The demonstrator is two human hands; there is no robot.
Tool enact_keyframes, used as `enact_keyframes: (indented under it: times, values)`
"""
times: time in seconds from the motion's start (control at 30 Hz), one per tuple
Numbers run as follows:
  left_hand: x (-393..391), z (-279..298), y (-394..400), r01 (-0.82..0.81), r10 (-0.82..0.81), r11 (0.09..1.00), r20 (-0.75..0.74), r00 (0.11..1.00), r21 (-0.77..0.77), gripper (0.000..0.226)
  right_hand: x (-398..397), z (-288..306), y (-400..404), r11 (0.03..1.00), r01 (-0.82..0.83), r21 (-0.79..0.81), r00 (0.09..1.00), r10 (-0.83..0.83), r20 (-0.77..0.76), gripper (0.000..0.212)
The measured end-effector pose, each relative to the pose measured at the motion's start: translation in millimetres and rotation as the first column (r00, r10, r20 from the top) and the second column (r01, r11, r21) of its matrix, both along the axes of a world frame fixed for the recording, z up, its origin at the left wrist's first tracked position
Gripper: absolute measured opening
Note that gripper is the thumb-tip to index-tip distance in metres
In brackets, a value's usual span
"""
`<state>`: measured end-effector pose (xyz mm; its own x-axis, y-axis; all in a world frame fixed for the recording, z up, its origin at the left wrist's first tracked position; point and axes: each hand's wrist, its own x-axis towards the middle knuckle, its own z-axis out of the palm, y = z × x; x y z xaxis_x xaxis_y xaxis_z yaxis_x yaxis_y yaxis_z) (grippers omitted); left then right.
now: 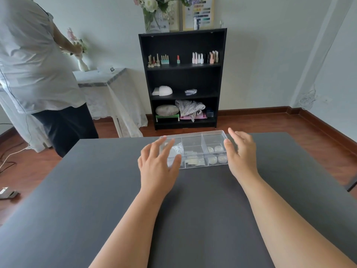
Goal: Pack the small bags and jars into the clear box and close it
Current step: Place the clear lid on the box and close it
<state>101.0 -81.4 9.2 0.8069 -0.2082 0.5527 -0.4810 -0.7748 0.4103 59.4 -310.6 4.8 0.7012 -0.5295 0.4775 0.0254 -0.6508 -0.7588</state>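
Both hands, left hand (157, 163) and right hand (241, 151), are spread open and empty, flanking the clear box (193, 141) near the table's (77, 190) far edge. A careless push could slide it off.

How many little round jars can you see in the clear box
4, all at the right end of the clear box: two in the farther compartment, two in the nearer one. The left hand covers the box's left end, so more may be hidden.

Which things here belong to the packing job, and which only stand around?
For the job: clear box, small bags, jars, left hand, right hand.

Lying about: black shelf, nail polish bottles, flower vase, side table.
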Motion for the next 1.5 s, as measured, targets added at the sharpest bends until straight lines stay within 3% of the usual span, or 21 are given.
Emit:
enact_keyframes:
  times: [0.13, 0.3, 0.5, 0.67, 1.03, 1.5]
  values:
    - [-7.1, 1.8, -18.1, 0.071, -0.081, 0.99, 0.082, 0.993, 0.123, 0.044, -0.3, 3.3, 9.0, 0.964, -0.02, -0.266, 1.0, 0.019, -0.009, 0.036]
    - [-3.1, 0.9, -22.3, 0.043, -0.054, 0.974, 0.044, 0.998, 0.222, 0.047, 0.5, -0.1, 18.8, 0.898, -0.105, -0.428, 0.988, 0.045, -0.147, 0.036]
    - [2.0, -4.0, -20.6, 0.045, -0.035, 0.956, -0.041, 0.999, 0.289, 0.051, -1.2, -1.4, 23.9, 0.906, -0.13, -0.403, 0.975, 0.043, -0.217, 0.036]
    - [9.2, -5.6, -16.6, 0.069, -0.06, 0.973, -0.049, 0.997, 0.222, 0.048, 0.8, -4.9, 29.1, 0.901, -0.154, -0.405, 0.966, 0.05, -0.255, 0.042]
    - [36.5, -8.9, -16.7, 0.112, -0.106, 0.988, -0.058, 0.993, 0.103, 0.045, 19.5, -4.0, 25.6, 0.894, -0.163, -0.416, 0.965, 0.058, -0.255, 0.041]
    - [66.7, -11.4, -27.1, 0.118, -0.11, 0.985, -0.066, 0.992, 0.123, 0.046, 47.9, -3.9, 15.5, 0.907, -0.138, -0.398, 0.977, 0.06, -0.203, 0.038]
